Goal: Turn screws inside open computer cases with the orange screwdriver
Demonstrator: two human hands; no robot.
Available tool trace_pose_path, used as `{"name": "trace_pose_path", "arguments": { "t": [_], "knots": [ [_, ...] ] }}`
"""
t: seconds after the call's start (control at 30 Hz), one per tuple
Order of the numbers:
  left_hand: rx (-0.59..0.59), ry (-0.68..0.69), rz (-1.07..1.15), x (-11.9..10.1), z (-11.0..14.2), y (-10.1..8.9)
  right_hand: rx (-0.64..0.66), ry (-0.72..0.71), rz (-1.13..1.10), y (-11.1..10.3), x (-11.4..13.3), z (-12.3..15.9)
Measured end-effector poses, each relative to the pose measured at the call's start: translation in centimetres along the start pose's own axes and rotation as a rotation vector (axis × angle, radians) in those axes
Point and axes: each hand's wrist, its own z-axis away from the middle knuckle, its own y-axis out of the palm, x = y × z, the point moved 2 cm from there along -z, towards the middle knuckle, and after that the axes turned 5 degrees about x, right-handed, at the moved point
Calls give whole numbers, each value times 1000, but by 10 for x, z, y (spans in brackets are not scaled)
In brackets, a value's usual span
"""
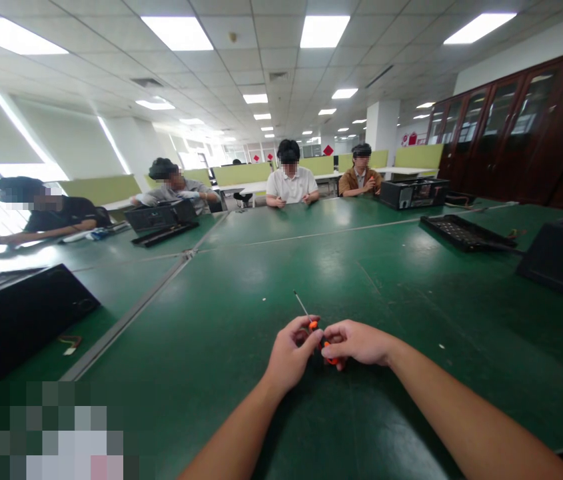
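A screwdriver (314,325) with an orange and black handle and a thin metal shaft is held between my two hands, above the green table (221,320). Its shaft points away from me, up and to the left. My left hand (294,350) is closed around the front part of the handle, near the shaft. At the rear end of the handle, the fingers of my right hand (358,343) close on it as well. Parts of the handle are hidden behind my fingers.
Black computer cases (21,320) stand at the left, at the far right and across the table. A dark panel (468,233) lies at the right. Several people sit around the far side. A seam (131,313) runs along the table at the left.
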Motion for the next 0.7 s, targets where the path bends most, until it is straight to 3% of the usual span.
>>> {"name": "trace_pose_path", "arguments": {
  "t": [0.7],
  "knots": [
    [9,-14,-27,-1,0,1,0,-1,-7,1,0,0]
  ]
}}
